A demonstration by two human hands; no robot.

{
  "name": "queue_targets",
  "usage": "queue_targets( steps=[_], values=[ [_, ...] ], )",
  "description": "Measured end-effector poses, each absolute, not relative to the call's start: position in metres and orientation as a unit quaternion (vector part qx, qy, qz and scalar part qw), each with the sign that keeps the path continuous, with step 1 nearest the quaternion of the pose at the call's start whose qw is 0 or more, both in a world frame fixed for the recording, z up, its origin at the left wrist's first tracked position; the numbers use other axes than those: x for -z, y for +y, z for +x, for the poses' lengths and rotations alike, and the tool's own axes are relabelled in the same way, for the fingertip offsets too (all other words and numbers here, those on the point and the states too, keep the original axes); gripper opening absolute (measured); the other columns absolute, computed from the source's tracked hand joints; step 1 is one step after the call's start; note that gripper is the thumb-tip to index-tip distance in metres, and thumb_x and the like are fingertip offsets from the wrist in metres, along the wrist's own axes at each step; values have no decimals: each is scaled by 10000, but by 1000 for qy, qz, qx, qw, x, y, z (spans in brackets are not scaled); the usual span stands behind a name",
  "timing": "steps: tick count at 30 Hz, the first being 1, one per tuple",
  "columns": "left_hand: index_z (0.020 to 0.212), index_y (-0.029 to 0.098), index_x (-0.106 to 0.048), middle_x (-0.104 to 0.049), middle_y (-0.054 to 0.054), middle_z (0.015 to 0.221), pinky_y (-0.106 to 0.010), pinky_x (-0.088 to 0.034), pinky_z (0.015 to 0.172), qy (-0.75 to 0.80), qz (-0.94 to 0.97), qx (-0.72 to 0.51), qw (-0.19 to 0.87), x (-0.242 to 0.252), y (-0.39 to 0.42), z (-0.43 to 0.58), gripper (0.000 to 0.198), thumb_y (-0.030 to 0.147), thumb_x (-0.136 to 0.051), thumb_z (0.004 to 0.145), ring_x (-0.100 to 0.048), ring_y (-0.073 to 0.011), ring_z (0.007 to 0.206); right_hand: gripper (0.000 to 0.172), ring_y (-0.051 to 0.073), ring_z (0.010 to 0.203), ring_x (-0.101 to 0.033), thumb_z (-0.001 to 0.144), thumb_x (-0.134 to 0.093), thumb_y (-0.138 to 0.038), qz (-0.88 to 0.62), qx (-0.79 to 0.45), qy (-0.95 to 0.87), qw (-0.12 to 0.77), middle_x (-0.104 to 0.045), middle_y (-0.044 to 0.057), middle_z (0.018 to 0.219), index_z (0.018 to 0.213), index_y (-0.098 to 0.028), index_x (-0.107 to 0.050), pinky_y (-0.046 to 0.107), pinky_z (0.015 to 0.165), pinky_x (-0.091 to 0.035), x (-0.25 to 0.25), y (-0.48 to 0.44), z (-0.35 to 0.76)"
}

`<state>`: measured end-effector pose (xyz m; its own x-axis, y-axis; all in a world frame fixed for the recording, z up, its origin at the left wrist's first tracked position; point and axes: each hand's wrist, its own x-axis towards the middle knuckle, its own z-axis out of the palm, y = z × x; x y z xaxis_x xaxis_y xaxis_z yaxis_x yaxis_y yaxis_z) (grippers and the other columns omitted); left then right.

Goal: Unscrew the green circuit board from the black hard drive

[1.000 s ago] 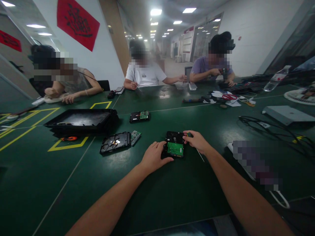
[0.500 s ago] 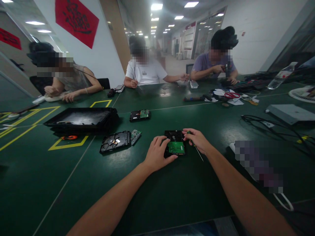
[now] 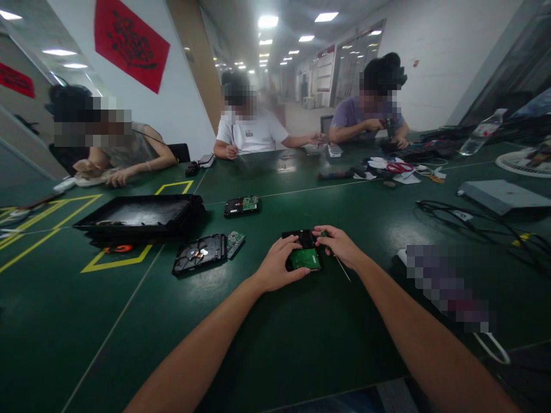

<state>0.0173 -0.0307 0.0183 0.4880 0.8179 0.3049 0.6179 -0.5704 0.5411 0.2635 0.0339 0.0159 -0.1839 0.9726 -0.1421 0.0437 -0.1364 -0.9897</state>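
A black hard drive point(image 3: 306, 236) with a green circuit board point(image 3: 307, 259) lies on the green table in front of me. My left hand point(image 3: 282, 261) grips it from the left, fingers across its upper part and thumb along the near edge of the board. At the drive's right upper edge is my right hand point(image 3: 338, 245), with a thin screwdriver point(image 3: 343, 269) held in it. The shaft points down towards me, away from the drive. Its handle is partly hidden by the fingers, and so is the drive's left side.
Left of my hands lie an opened hard drive point(image 3: 200, 255), a loose circuit board point(image 3: 235, 245) and another drive point(image 3: 241, 206). A black tray point(image 3: 142, 215) stands beyond. At right are a grey metal box point(image 3: 505, 196), black cables point(image 3: 456, 215) and a blurred-out item point(image 3: 447, 287). Three people sit opposite.
The left fingers have moved further over the drive, and the thumb now rests against the board's near edge. The right hand keeps the screwdriver at the drive's side. The view has shifted slightly.
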Motion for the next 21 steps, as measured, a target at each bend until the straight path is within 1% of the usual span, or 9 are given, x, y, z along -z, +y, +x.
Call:
queue_targets(
  steps=[3, 5, 8, 14, 18, 21],
  values=[
    [1417, 220, -589, -492, -158, 1617, -557, -353, 1272, 424, 841, -276, 191, -14, -30, 16, 688, 560, -789, 852, -432, -342, 1532, 433, 128, 691, -623, 861, -676, -149, -497, -576, -497, 418, -733, 103, 1101, 1291, -182, -630, 215, 490, -469, -17, 33, 266],
    [1432, 219, -591, -495, -161, 1613, -561, -356, 1269, 423, 842, -276, 190, -11, -29, 15, 703, 562, -789, 852, -440, -353, 1525, 441, 123, 643, -597, 890, -653, -183, -497, -584, -482, 423, -725, 87, 1027, 1328, -184, -601, 223, 489, -467, -17, 32, 267],
    [1433, 239, -610, -496, -149, 1612, -570, -376, 1255, 422, 842, -281, 184, -9, -29, 15, 677, 554, -783, 860, -449, -362, 1515, 430, 133, 663, -620, 909, -616, -200, -490, -600, -467, 427, -721, 89, 1042, 1338, -194, -590, 232, 506, -486, -17, 33, 270],
    [1433, 240, -618, -495, -148, 1605, -554, -393, 1249, 414, 843, -286, 190, -12, -29, 15, 690, 551, -800, 844, -464, -362, 1501, 365, 135, 706, -647, 918, -601, -206, -476, -616, -456, 431, -706, 96, 1099, 1283, -203, -613, 239, 541, -515, -13, 34, 272],
    [1409, 242, -635, -503, -150, 1595, -553, -404, 1242, 410, 841, -293, 196, -12, -28, 14, 668, 515, -823, 829, -474, -364, 1493, 378, 143, 710, -665, 902, -579, -181, -473, -620, -449, 435, -701, 98, 1102, 1279, -201, -599, 260, 565, -542, -14, 33, 273],
    [1396, 243, -643, -507, -152, 1591, -555, -402, 1242, 408, 841, -295, 196, -9, -27, 14, 658, 521, -825, 829, -470, -364, 1494, 417, 151, 735, -699, 883, -572, -151, -471, -620, -445, 441, -706, 91, 1104, 1297, -206, -574, 287, 635, -590, -13, 33, 273]
  ],
)
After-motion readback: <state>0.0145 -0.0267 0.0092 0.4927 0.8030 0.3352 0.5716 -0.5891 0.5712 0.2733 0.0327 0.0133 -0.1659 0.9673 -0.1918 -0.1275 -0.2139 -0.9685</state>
